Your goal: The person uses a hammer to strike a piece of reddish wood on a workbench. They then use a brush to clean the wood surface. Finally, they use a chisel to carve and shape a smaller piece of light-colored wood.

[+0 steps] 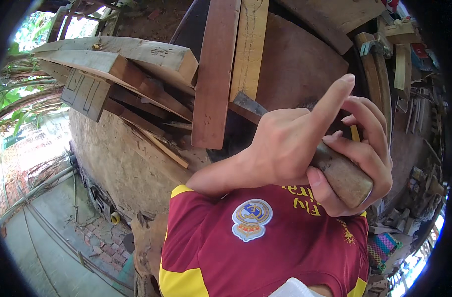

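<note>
My right hand (379, 168) is wrapped round the wooden handle (347, 180) of a chisel, which has a metal ring at its end. Its flat metal blade (249, 104) lies across the near end of a yellowish board (249, 47) with dark lines drawn along it. Over the middle of the chisel is my left hand (290, 136), closed about the shaft, with one finger stretched out up and to the right. The left hand's other fingers are mostly hidden. Alongside the board runs a reddish-brown wooden beam (215, 74).
Thick pale timbers (156, 54) are stacked at the left, with thin strips beneath. A brown wooden surface (297, 59) lies beyond my hands. Metal hardware, perhaps a clamp (375, 48), sits on wood at the right. A woven bag (383, 247) and scraps are on the lower right.
</note>
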